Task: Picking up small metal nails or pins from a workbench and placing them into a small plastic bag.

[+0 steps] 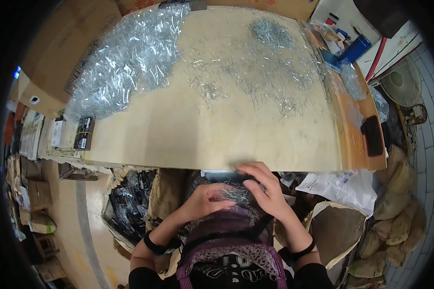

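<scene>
Just below the near table edge, a loose clump of thin metal wire pins [235, 193] lies between my two hands, above my lap. My left hand [205, 201] curls round the left side of the clump, its fingertips partly blurred. At the clump's right, my right hand [265, 190] has its fingers bent and apart, the thumb close to the pins. Many similar pins lie scattered on the pale tabletop [178, 139], with a denser heap of pins [271, 32] at the far right. A large pile of shiny clear plastic packets [135, 58] covers the far left.
Two small boxes [84, 133] stand at the table's left corner, near a big cardboard carton [72, 43]. A phone [372, 136] rests on the right ledge. Open sacks [335, 231] flank my lap, one holding dark packets [130, 197]. A fan [401, 82] stands at right.
</scene>
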